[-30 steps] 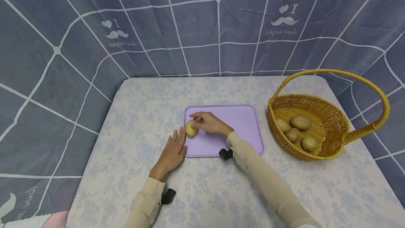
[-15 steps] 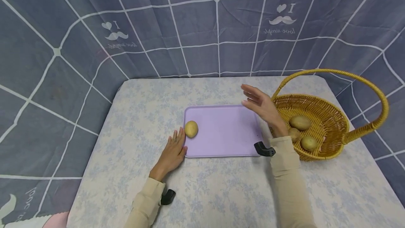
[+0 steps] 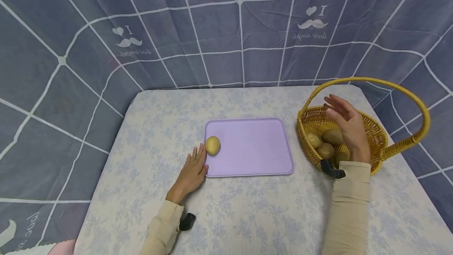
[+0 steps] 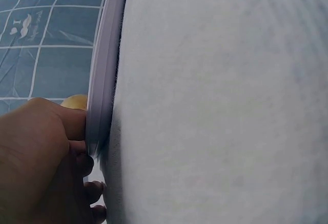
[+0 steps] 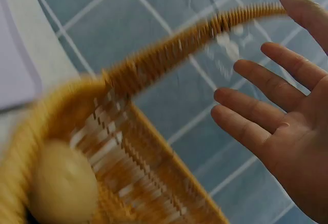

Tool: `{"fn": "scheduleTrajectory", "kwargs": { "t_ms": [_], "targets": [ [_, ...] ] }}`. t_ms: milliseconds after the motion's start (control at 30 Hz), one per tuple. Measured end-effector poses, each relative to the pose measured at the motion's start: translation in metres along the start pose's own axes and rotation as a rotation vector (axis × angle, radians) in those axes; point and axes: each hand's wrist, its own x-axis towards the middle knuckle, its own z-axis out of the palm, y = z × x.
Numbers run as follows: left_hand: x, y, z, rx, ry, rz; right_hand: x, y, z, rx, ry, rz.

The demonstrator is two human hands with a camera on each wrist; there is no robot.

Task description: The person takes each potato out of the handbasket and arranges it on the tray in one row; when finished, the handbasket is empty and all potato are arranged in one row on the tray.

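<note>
Lilac tray [image 3: 251, 145]; yellowish potato [image 3: 212, 145]; golden-brown basket [image 3: 376, 135]; white tablecloth [image 3: 255, 211], blue floral; blue-grey curtain [image 3: 219, 30], white grid.

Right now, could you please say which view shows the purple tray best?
The head view, where nearly the whole purple tray shows; the left wrist view has only its edge, the right wrist view a corner.

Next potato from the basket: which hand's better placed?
Right hand, I'd say: it hovers open and empty over the wicker basket, near the potatoes. The left hand rests at the left edge of the purple tray, across from the basket.
</note>
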Motion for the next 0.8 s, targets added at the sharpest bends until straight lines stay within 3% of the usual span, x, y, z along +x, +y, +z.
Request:
{"fn": "scheduleTrajectory", "kwargs": {
  "t_ms": [167,433,800],
  "targets": [
    [0.000,-0.001,0.001,0.000,-0.013,-0.003,0.001,0.007,-0.024,-0.104,0.076,0.093],
    [-0.001,-0.001,0.002,-0.003,-0.023,-0.005,0.000,0.019,-0.055,-0.538,0.070,0.327],
    [-0.001,0.002,-0.001,0.001,-0.008,-0.008,0.000,0.035,-0.070,-0.617,0.027,0.458]
  ]
}}
